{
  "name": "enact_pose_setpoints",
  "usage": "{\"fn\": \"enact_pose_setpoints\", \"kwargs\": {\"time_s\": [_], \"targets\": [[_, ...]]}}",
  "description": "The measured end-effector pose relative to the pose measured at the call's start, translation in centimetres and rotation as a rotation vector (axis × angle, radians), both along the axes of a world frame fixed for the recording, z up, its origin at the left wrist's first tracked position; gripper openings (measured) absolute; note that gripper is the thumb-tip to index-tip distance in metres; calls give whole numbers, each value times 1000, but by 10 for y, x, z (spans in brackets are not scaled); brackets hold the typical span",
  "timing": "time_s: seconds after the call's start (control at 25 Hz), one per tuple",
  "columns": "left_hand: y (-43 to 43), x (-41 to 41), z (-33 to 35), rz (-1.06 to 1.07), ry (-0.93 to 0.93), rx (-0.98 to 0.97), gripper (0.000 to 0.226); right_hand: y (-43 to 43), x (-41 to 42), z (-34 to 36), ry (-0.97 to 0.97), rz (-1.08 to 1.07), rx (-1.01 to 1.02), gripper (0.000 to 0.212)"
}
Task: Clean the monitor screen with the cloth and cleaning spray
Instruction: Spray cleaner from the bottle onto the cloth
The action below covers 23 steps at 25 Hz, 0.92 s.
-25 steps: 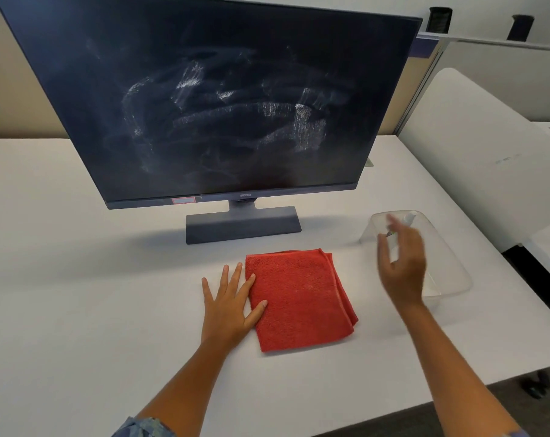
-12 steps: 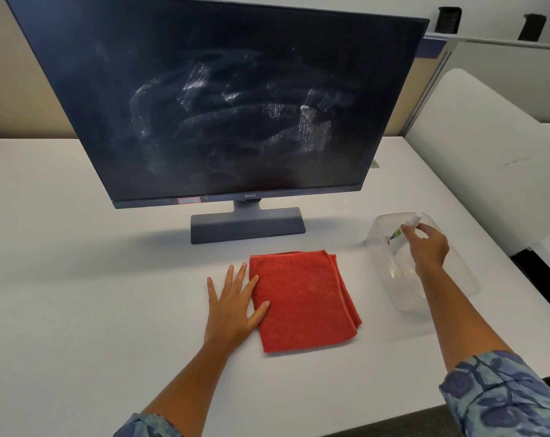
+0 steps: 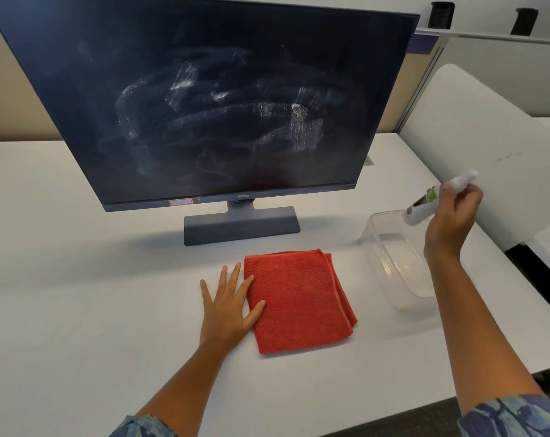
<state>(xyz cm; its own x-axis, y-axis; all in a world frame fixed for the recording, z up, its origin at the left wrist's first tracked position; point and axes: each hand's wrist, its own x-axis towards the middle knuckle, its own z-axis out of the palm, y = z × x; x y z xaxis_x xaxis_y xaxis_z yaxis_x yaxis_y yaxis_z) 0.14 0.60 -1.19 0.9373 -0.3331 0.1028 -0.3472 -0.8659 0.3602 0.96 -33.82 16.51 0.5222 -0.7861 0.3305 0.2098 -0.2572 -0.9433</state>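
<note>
Left hand (image 3: 228,305) unchanged: flat on the desk (image 3: 78,310), fingers spread, thumb and forefinger over the left edge of the red cloth (image 3: 299,302), gripping nothing. Monitor (image 3: 223,99) behind the cloth still smeared (white streaks mid-screen). Right of the cloth, right hand (image 3: 453,216) has lifted the spray bottle (image 3: 423,206) out of the clear bin (image 3: 393,263), fingers wrapped round it, above the bin's far end. Spraying looks next

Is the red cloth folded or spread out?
Folded. The cloth lies flat on the desk with stacked layer edges showing along its right side; the left hand rests on its left edge.
</note>
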Motion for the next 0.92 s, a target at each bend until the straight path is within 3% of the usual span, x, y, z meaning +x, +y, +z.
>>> {"fn": "enact_pose_setpoints", "kwargs": {"time_s": [0.12,0.28,0.44,0.56,0.76,0.92], "targets": [[1,0,0,5,5,0,70,33,-8,14,-76,271,341,9],[2,-1,2,10,4,6,68,84,-28,-18,192,614,551,27],[2,-2,3,17,7,17,64,133,-48,-62,478,791,755,48],[2,-1,0,17,11,25,66,159,-57,-81,599,883,788,46],[1,0,-2,29,13,13,65,177,-62,-91,633,945,879,37],[1,0,-2,29,-1,18,65,178,-60,-95,734,981,887,52]]}}
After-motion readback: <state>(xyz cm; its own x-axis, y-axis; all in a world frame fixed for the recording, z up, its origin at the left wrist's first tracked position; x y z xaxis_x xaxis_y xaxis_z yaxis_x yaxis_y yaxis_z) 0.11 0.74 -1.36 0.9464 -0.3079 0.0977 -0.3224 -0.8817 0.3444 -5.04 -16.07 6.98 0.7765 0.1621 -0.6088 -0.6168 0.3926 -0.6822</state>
